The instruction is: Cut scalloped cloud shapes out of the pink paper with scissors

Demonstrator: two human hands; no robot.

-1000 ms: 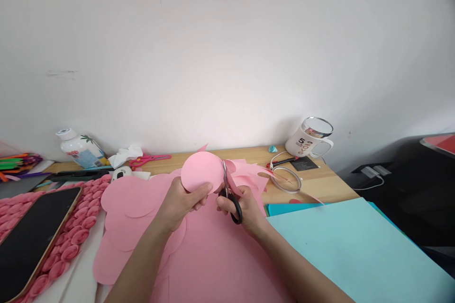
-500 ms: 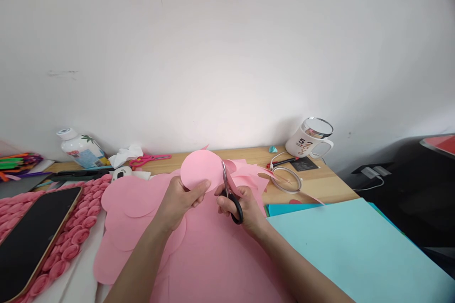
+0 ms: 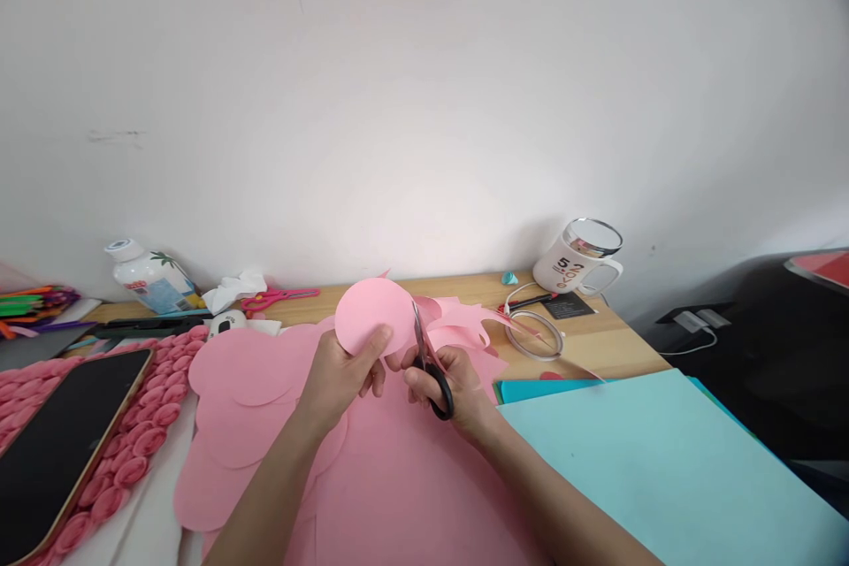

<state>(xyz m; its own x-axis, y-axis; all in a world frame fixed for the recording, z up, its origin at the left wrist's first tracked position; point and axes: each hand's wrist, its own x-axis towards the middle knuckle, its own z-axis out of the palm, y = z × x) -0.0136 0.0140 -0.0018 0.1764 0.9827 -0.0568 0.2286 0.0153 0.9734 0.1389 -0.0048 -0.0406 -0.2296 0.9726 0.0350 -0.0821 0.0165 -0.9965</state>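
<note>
My left hand (image 3: 343, 371) pinches a round piece of pink paper (image 3: 371, 311) between thumb and fingers and holds it up above the desk. A pair of black-handled scissors (image 3: 438, 389) is gripped in my right hand (image 3: 461, 389), its blades pointing up along the right edge of the round piece. A curling offcut hangs beside the blades. Pink paper scraps (image 3: 464, 323) lie behind my right hand. To the left, several overlapping pink paper circles (image 3: 245, 424) are spread out, and a large pink sheet (image 3: 404, 478) lies below both hands.
Light blue paper sheets (image 3: 650, 460) lie at the right. A white mug (image 3: 567, 261), a coiled cable (image 3: 561, 343) and a wooden desk (image 3: 616, 340) edge are behind them. Pink scissors (image 3: 282, 295), a bottle (image 3: 156, 279) and a phone (image 3: 66, 451) are on the left.
The round piece has shifted slightly, with my left thumb moved a little higher on it. The offcut beside the blades and the scraps behind have shifted slightly.
</note>
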